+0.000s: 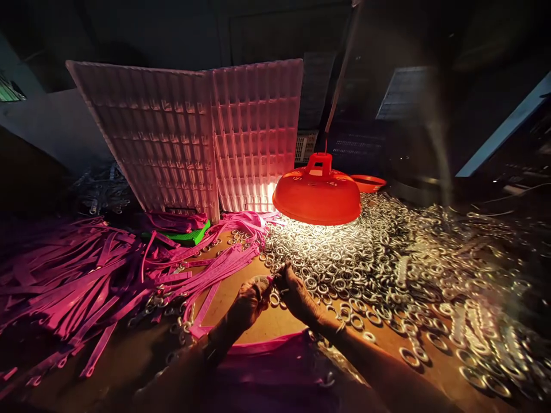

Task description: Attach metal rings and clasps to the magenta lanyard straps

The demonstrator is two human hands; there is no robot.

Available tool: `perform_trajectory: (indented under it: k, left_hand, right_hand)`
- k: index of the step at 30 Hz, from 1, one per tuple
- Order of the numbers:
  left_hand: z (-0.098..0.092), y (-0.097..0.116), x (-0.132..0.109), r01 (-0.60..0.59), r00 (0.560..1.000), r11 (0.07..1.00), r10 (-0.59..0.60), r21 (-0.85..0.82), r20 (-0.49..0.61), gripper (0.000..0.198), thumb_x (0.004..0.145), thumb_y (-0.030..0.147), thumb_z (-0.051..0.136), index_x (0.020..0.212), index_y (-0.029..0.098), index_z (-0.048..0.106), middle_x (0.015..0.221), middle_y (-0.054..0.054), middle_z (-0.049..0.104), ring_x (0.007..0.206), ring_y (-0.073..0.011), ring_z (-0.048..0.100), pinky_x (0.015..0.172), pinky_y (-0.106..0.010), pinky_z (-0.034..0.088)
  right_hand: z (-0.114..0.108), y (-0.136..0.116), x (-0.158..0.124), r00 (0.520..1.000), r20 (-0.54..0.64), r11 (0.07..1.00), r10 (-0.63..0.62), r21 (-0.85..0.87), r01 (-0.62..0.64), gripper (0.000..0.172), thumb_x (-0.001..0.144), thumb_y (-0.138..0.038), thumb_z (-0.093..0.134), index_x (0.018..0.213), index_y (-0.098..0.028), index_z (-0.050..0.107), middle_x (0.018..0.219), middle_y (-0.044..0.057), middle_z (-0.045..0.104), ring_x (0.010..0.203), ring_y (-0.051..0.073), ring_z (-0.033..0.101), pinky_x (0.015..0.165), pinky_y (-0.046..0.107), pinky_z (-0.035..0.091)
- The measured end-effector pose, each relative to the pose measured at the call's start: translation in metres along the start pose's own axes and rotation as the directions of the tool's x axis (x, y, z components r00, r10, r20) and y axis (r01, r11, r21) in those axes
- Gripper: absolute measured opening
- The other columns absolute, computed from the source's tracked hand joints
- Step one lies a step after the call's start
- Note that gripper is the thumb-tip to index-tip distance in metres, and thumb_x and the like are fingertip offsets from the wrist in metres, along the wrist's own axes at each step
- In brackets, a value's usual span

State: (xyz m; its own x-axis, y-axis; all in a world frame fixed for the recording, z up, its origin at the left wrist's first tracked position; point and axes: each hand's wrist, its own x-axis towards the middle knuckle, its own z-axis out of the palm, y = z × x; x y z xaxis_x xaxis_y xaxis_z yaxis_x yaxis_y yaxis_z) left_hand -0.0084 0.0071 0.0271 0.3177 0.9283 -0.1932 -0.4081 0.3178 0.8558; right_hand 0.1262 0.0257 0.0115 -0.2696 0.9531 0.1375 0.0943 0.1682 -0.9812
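My left hand [253, 295] is closed, with the pink end of a strap [270, 280] showing at its fingertips. Close against it, my right hand [298, 291] has its fingers pinched together; what they hold is hidden in shadow. Both hands meet above the brown tabletop [267, 327], at the near edge of a large heap of metal rings [336, 252]. A bundle of pink straps [224, 269] lies just left of my hands. More pink material [271, 367] lies below my forearms.
A red lamp shade [316, 198] hangs low over the rings. Pink straps [64, 281] pile up at the left, near a green tray [193, 235]. Behind stand ribbed plastic panels [258, 132]. A red bowl [368, 183] sits behind the rings.
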Motion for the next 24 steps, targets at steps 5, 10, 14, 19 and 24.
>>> perform_trajectory:
  k: [5, 10, 14, 19, 24]
  left_hand:
    - [0.003, 0.002, -0.005, -0.122, 0.992, 0.967, 0.121, 0.226, 0.018, 0.037, 0.073, 0.052, 0.057, 0.065, 0.017, 0.045, 0.054, 0.006, 0.034, 0.045, -0.0050, 0.024, 0.044, -0.023, 0.016]
    - [0.011, 0.005, -0.014, -0.140, 0.988, 0.909, 0.152, 0.393, 0.002, 0.036, 0.072, 0.045, 0.060, 0.057, 0.016, 0.045, 0.050, 0.005, 0.040, 0.045, -0.0047, 0.027, 0.044, -0.022, 0.019]
    - [0.011, 0.012, -0.018, -0.029, 0.997, 0.910, 0.056, 0.414, -0.053, 0.036, 0.070, 0.050, 0.055, 0.062, 0.015, 0.050, 0.048, 0.004, 0.046, 0.038, -0.0046, 0.030, 0.038, -0.021, 0.018]
    - [0.023, 0.053, -0.043, 0.153, 0.988, 0.925, -0.132, 0.349, -0.082, 0.033, 0.063, 0.045, 0.064, 0.057, 0.017, 0.047, 0.039, 0.010, 0.031, 0.034, -0.0022, 0.018, 0.037, -0.021, 0.009]
    - [0.037, 0.075, -0.087, 0.231, 0.953, 0.801, -0.301, 0.552, 0.038, 0.027, 0.070, 0.037, 0.061, 0.062, 0.012, 0.063, 0.040, 0.008, 0.034, 0.036, -0.0039, 0.024, 0.037, -0.022, 0.014]
  right_hand:
    - [-0.006, -0.017, -0.004, 0.998, 0.048, 0.993, 0.044, -0.113, -0.038, 0.020, 0.087, -0.036, 0.032, 0.073, -0.022, 0.032, 0.059, -0.005, 0.038, 0.049, 0.009, 0.031, 0.042, 0.020, 0.028]
    - [-0.013, -0.017, 0.001, 0.995, 0.096, 0.963, 0.033, -0.270, -0.005, 0.012, 0.077, -0.024, 0.041, 0.072, -0.021, 0.031, 0.060, -0.004, 0.044, 0.050, 0.009, 0.037, 0.045, 0.020, 0.031]
    - [-0.015, -0.033, 0.004, 0.991, 0.135, 0.955, 0.007, -0.294, 0.033, 0.014, 0.088, -0.031, 0.034, 0.079, -0.020, 0.035, 0.061, -0.003, 0.048, 0.048, 0.008, 0.041, 0.044, 0.020, 0.034]
    - [-0.022, -0.085, -0.028, 0.926, 0.377, 0.846, 0.008, -0.496, 0.195, 0.028, 0.088, -0.038, 0.045, 0.108, -0.018, 0.041, 0.061, -0.004, 0.055, 0.042, 0.007, 0.044, 0.043, 0.018, 0.029]
    - [-0.017, -0.119, -0.091, 0.924, 0.374, 0.757, 0.075, -0.625, 0.192, 0.022, 0.083, -0.031, 0.053, 0.100, -0.018, 0.048, 0.064, 0.000, 0.058, 0.047, 0.008, 0.044, 0.045, 0.021, 0.022]
